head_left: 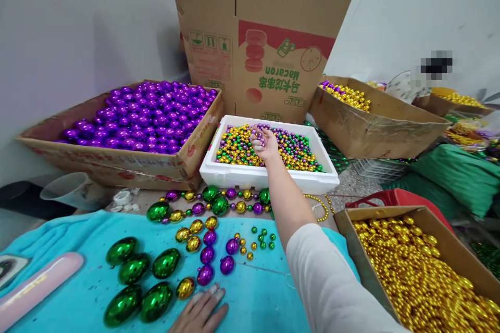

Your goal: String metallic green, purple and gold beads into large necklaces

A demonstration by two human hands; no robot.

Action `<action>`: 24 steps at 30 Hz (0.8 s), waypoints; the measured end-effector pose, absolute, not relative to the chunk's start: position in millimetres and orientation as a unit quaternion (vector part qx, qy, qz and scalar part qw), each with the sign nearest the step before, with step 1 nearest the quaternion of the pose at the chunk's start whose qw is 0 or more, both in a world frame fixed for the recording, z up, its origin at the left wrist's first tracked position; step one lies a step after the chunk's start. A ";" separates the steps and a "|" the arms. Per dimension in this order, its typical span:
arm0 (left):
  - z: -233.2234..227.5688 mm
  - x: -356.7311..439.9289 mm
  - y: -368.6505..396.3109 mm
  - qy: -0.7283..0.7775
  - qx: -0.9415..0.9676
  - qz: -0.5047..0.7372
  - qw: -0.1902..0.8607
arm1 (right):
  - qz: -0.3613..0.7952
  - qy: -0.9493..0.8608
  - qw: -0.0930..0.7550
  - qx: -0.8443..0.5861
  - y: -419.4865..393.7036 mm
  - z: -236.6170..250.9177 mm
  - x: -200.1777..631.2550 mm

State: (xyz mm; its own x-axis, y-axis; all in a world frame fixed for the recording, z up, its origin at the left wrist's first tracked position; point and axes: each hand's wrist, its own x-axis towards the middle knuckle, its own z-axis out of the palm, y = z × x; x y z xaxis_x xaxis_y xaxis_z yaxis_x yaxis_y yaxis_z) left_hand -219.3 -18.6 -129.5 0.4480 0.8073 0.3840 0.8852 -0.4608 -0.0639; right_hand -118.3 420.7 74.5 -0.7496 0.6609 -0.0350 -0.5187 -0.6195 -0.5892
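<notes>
My right hand [265, 143] reaches into a white foam box [269, 182] of small gold, green and purple beads [234, 152]. Its fingers are curled, with small purple beads showing among them. Flat on the turquoise towel [253, 302] rests my left hand [201, 312], fingers spread, just below a gold bead [185, 287]. Large green beads [156, 302] lie to its left, and purple beads [205, 274] stand in a column above it. Small gold beads [242, 250] and small green beads [263, 238] are grouped farther right.
A beaded garland [219, 205] lies between towel and foam box. Cartons hold purple beads [148, 114] at left and gold bead strings [422, 260] at right. Behind stands a tall carton [273, 10]. A pink object [42, 286] lies front left; a person [406, 86] is at the back right.
</notes>
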 end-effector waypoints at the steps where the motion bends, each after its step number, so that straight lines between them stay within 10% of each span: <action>1: -127.1 -218.7 -19.4 -0.507 -0.840 -0.152 0.120 | 0.891 -0.280 0.332 -0.129 418.5 73.6 -116.4; 24: -116.5 -214.8 -24.8 -0.533 -0.824 -0.165 0.099 | 0.849 -0.148 0.475 -0.180 408.5 61.5 -98.0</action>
